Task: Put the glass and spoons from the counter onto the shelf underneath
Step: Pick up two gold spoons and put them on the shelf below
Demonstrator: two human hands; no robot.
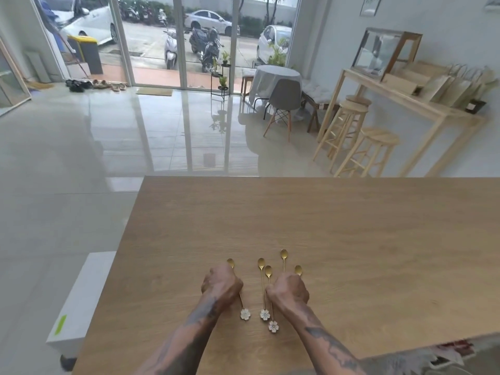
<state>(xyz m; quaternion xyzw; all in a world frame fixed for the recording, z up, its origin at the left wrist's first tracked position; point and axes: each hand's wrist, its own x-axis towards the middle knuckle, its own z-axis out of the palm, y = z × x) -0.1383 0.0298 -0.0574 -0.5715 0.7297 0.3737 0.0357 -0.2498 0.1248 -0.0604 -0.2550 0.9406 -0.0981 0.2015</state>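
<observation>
Several gold spoons with white flower ends lie side by side near the front of the wooden counter [324,212]. My left hand [221,284] is curled down over the leftmost spoon [244,312], whose bowl pokes out past my knuckles. My right hand [288,289] is curled over the handles of the two rightmost spoons [283,255], so only their bowls show. Two middle spoons [263,290] lie untouched between my hands. No glass is in view, and the shelf under the counter is hidden.
A white low block [81,301] stands on the floor by the counter's left edge. Beyond the counter are a tiled floor, wooden stools [376,147] with a side table at the right, and glass doors at the back.
</observation>
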